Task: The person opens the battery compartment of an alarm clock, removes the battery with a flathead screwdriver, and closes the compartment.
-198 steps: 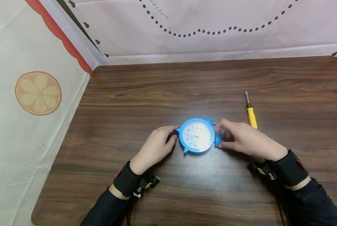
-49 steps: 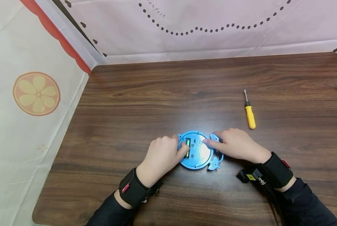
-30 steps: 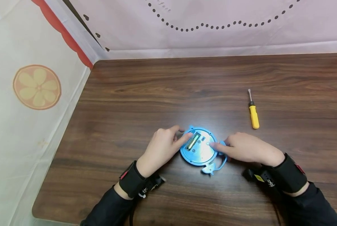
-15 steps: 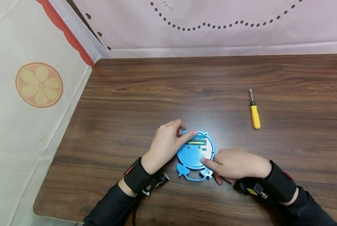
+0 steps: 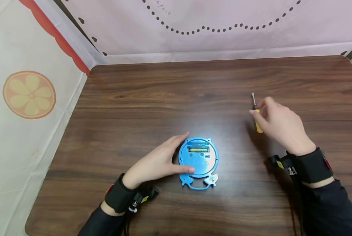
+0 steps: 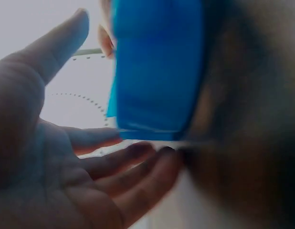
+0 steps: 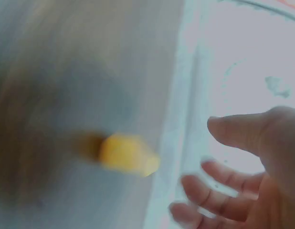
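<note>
A blue alarm clock [image 5: 203, 165] lies face down on the table, its back with a battery slot [image 5: 198, 149] upward and its handle toward me. My left hand [image 5: 161, 160] is at its left side with thumb and fingers spread; the thumb reaches over the back's lower left. In the left wrist view the clock's blue side [image 6: 157, 76] stands beside the loosely extended fingers [image 6: 133, 186]. My right hand [image 5: 282, 123] hovers over a yellow-handled screwdriver [image 5: 259, 128], partly covering it. The right wrist view shows the blurred yellow handle [image 7: 123, 152] apart from the spread fingers [image 7: 219, 195].
The brown wood-grain table [image 5: 152, 98] has its left edge beside a white cloth [image 5: 22, 157] with a fruit-slice print. Behind the far edge hangs a pale sheet [image 5: 211, 46] with a dotted line. Black straps with cameras sit on both wrists.
The clock has been turned face down and rotated until its handle points toward me. My right hand has left the clock and moved up and right to the screwdriver; the left thumb has slid lower.
</note>
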`<action>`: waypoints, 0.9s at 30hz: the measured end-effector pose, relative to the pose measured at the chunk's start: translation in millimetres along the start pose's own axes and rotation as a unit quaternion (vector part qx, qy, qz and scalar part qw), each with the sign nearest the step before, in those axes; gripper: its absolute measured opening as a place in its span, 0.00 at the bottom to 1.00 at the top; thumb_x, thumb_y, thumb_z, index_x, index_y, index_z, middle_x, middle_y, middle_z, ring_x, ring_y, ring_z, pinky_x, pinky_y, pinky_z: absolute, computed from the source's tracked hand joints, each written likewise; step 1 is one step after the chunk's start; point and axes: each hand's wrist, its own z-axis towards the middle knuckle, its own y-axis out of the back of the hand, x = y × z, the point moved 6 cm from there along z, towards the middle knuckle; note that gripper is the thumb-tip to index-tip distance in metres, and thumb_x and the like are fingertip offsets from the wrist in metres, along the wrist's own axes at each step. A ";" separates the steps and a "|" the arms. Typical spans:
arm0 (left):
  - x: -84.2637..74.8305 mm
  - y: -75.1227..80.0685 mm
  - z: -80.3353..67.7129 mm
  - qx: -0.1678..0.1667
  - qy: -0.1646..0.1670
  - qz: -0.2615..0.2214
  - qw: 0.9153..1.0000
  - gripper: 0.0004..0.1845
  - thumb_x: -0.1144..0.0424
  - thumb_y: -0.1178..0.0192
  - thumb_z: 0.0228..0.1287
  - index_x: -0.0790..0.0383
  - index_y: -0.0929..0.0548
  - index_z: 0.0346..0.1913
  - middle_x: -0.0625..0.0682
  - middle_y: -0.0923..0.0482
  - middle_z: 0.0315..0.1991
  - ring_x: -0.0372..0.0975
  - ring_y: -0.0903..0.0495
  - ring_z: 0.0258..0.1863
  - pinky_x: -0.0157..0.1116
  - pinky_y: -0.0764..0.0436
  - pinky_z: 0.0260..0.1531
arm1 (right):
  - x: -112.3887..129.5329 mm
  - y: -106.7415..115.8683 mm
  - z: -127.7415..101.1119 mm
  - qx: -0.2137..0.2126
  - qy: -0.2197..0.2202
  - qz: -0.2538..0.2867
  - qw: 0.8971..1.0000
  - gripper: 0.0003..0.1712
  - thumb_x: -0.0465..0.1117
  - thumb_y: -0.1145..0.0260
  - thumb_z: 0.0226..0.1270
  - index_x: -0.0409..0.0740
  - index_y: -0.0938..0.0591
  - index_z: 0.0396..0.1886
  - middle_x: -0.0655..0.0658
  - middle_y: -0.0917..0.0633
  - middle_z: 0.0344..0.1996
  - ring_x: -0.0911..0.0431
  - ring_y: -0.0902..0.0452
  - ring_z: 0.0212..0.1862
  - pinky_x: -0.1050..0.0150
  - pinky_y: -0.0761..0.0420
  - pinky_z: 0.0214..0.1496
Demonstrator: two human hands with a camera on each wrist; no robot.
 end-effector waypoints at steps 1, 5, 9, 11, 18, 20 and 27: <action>-0.1 -3.3 -1.2 0.005 -0.003 -0.005 1.000 0.59 0.30 0.33 0.55 0.52 0.49 0.81 0.49 0.46 0.79 0.40 0.45 0.76 0.47 0.38 0.71 | -7.6 0.0 1.4 -0.010 -0.016 0.003 1.000 0.30 0.59 0.42 0.76 0.34 0.26 0.56 0.44 0.22 0.24 0.52 0.30 0.20 0.57 0.35 0.22; -3.9 -10.0 -1.7 -0.008 -0.024 -0.025 0.999 0.62 0.35 0.28 0.54 0.52 0.54 0.82 0.48 0.52 0.80 0.41 0.50 0.78 0.49 0.41 0.73 | -25.4 -6.2 5.3 0.017 -0.049 0.006 0.999 0.42 0.61 0.39 0.73 0.25 0.34 0.62 0.41 0.25 0.22 0.50 0.30 0.20 0.57 0.36 0.21; -8.9 -14.0 -0.2 -0.016 -0.032 -0.028 0.999 0.62 0.37 0.26 0.53 0.51 0.54 0.82 0.49 0.51 0.80 0.42 0.50 0.78 0.50 0.41 0.73 | -30.2 -9.3 5.4 0.048 -0.056 0.005 0.997 0.36 0.56 0.41 0.76 0.22 0.32 0.57 0.41 0.24 0.20 0.50 0.30 0.20 0.57 0.36 0.21; -10.7 -15.9 0.4 -0.014 -0.031 -0.029 0.999 0.62 0.38 0.27 0.53 0.51 0.54 0.82 0.50 0.51 0.80 0.43 0.50 0.78 0.50 0.41 0.73 | -32.0 -8.8 4.5 0.055 -0.056 0.003 0.997 0.32 0.52 0.42 0.78 0.22 0.31 0.54 0.40 0.23 0.20 0.50 0.29 0.21 0.58 0.34 0.22; -17.3 -20.1 2.0 -0.015 -0.028 -0.031 0.999 0.62 0.39 0.25 0.53 0.52 0.53 0.82 0.52 0.49 0.79 0.44 0.48 0.77 0.51 0.40 0.72 | -35.3 -2.7 1.1 0.053 -0.055 -0.007 0.997 0.26 0.44 0.46 0.77 0.21 0.31 0.55 0.36 0.24 0.25 0.48 0.30 0.23 0.59 0.33 0.23; -19.2 -21.8 2.3 -0.015 -0.028 -0.031 0.999 0.62 0.39 0.25 0.53 0.52 0.53 0.82 0.52 0.49 0.79 0.44 0.48 0.77 0.51 0.40 0.72 | -31.2 4.5 -2.0 0.046 -0.043 -0.005 0.998 0.26 0.43 0.47 0.77 0.21 0.30 0.57 0.33 0.23 0.29 0.47 0.30 0.24 0.57 0.33 0.24; -28.3 -23.9 1.9 -0.019 -0.035 -0.029 0.999 0.62 0.39 0.26 0.54 0.53 0.54 0.82 0.53 0.50 0.80 0.44 0.49 0.78 0.51 0.40 0.72 | 19.7 57.9 -36.4 -0.039 0.079 -0.005 0.996 0.16 0.41 0.37 0.75 0.37 0.19 0.56 0.36 0.18 0.46 0.45 0.25 0.39 0.52 0.26 0.39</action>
